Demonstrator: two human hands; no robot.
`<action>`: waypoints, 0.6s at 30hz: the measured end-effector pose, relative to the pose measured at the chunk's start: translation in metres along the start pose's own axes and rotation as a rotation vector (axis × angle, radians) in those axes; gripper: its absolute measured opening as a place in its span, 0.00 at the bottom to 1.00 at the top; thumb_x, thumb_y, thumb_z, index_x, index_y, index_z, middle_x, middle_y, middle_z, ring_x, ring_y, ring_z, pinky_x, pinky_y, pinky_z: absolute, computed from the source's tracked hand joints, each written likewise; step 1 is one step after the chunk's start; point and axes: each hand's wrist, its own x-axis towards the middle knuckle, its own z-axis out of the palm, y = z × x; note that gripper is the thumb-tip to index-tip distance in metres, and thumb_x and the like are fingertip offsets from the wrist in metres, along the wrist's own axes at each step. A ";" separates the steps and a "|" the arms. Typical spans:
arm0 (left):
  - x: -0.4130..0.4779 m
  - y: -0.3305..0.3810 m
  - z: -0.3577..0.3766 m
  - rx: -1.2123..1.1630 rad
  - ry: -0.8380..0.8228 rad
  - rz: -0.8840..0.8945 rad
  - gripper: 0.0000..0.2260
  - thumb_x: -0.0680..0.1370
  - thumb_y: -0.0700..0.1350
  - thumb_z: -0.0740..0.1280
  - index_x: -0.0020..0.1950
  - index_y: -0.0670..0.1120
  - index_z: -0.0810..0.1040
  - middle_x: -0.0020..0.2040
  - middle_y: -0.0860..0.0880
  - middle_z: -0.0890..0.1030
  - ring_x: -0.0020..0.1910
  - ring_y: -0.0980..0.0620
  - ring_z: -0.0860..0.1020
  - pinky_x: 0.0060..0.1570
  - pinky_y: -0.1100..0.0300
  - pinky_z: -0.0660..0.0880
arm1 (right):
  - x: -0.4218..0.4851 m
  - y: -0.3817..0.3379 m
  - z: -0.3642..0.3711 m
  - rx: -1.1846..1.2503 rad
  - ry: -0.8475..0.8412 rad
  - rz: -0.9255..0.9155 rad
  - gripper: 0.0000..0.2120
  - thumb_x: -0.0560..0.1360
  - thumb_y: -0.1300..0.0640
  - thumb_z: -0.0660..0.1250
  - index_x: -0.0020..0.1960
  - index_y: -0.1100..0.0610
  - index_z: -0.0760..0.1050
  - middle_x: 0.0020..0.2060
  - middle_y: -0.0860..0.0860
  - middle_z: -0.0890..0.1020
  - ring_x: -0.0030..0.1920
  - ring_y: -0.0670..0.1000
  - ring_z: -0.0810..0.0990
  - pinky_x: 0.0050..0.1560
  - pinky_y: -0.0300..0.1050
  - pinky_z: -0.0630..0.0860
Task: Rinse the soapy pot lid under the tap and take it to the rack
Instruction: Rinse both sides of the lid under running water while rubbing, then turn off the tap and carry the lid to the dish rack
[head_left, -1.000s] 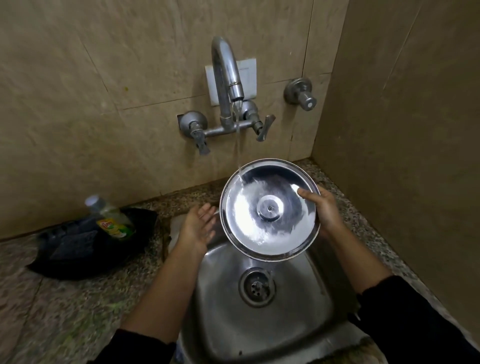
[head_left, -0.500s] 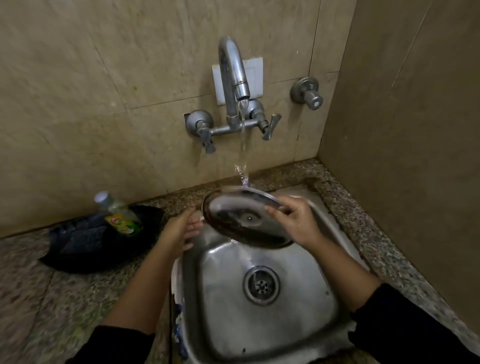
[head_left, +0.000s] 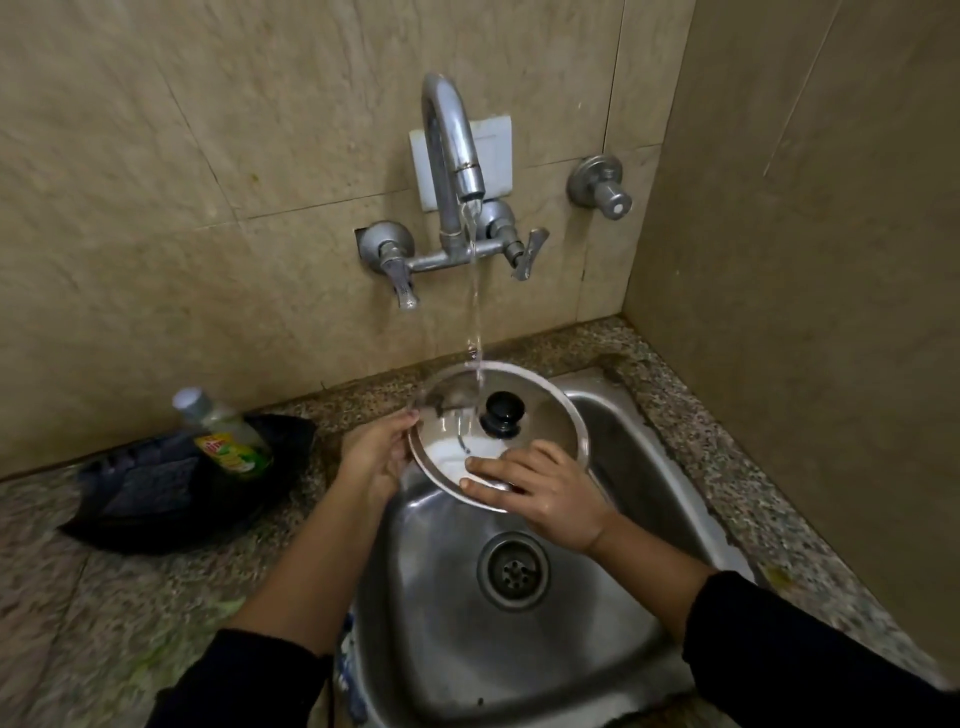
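Observation:
A round steel pot lid (head_left: 545, 415) with a black knob (head_left: 501, 413) is held over the steel sink (head_left: 649, 499), knob side up and tilted toward me. Water from the chrome tap (head_left: 452, 150) runs onto the lid just left of the knob. My left hand (head_left: 376, 457) grips the lid's left rim. Over the near rim lies my right hand (head_left: 540, 491), its fingers spread across the top surface. No rack is in view.
A dish soap bottle (head_left: 223, 436) stands in a black tray (head_left: 150, 493) on the granite counter at the left. Tiled walls close the back and right. Below the lid lies the sink drain (head_left: 512, 569). A separate valve (head_left: 600, 187) juts from the wall at the right.
The lid has been turned over: its underside faced me a second ago, now the knob side is up. My left hand, free before, now holds the left rim.

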 end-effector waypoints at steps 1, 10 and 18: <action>-0.001 0.000 0.004 -0.019 0.014 0.043 0.06 0.76 0.32 0.65 0.39 0.39 0.77 0.22 0.49 0.80 0.20 0.55 0.79 0.19 0.65 0.74 | 0.000 0.000 0.001 -0.012 0.015 0.000 0.19 0.78 0.61 0.64 0.67 0.47 0.74 0.63 0.47 0.79 0.55 0.51 0.76 0.54 0.47 0.68; 0.006 0.005 0.030 -0.242 0.090 0.266 0.05 0.73 0.34 0.69 0.38 0.41 0.78 0.27 0.50 0.82 0.25 0.54 0.79 0.37 0.59 0.77 | 0.003 0.026 -0.007 0.110 -0.270 0.161 0.28 0.73 0.40 0.65 0.72 0.43 0.67 0.73 0.43 0.67 0.69 0.51 0.65 0.66 0.51 0.58; -0.001 0.016 0.031 -0.188 0.118 0.435 0.05 0.74 0.36 0.70 0.38 0.44 0.80 0.27 0.53 0.82 0.28 0.55 0.80 0.34 0.62 0.78 | 0.064 0.072 -0.034 0.464 0.387 0.982 0.15 0.79 0.50 0.62 0.41 0.59 0.80 0.34 0.53 0.81 0.37 0.51 0.78 0.39 0.50 0.76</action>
